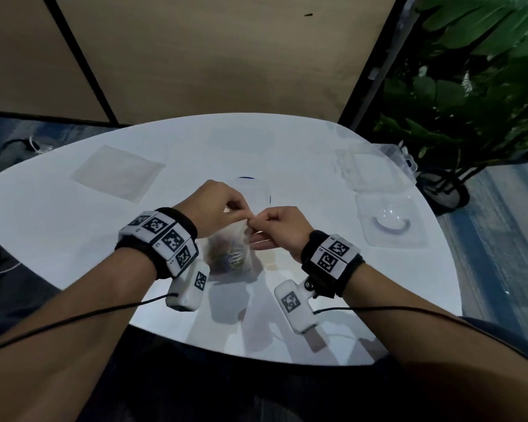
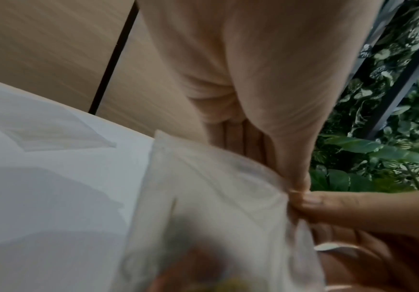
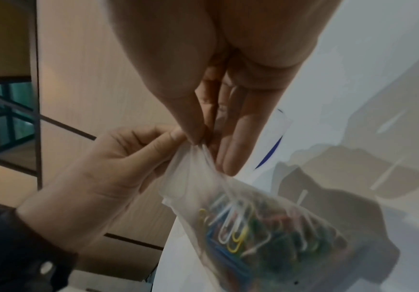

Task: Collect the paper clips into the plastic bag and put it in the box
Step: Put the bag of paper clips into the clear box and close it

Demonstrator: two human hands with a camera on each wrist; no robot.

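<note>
A small clear plastic bag (image 1: 232, 251) hangs over the white table (image 1: 74, 233) with several coloured paper clips (image 3: 238, 233) heaped in its bottom. My left hand (image 1: 223, 205) and right hand (image 1: 274, 226) meet at the bag's top edge, and each pinches it between thumb and forefinger. In the right wrist view the bag (image 3: 228, 207) droops from the pinch, and the right hand's other fingers (image 3: 231, 138) lie straight behind it. The left wrist view shows the bag's mouth (image 2: 216, 187) blurred, with both thumbs meeting at its right corner. A clear plastic box (image 1: 390, 220) lies open at the right.
A flat clear bag (image 1: 116, 173) lies at the back left of the table. A round lid with a blue rim (image 1: 256, 190) sits just behind my hands. More clear plastic packaging (image 1: 369, 172) rests at the back right. Green plants (image 1: 469, 86) stand beyond the table's right edge.
</note>
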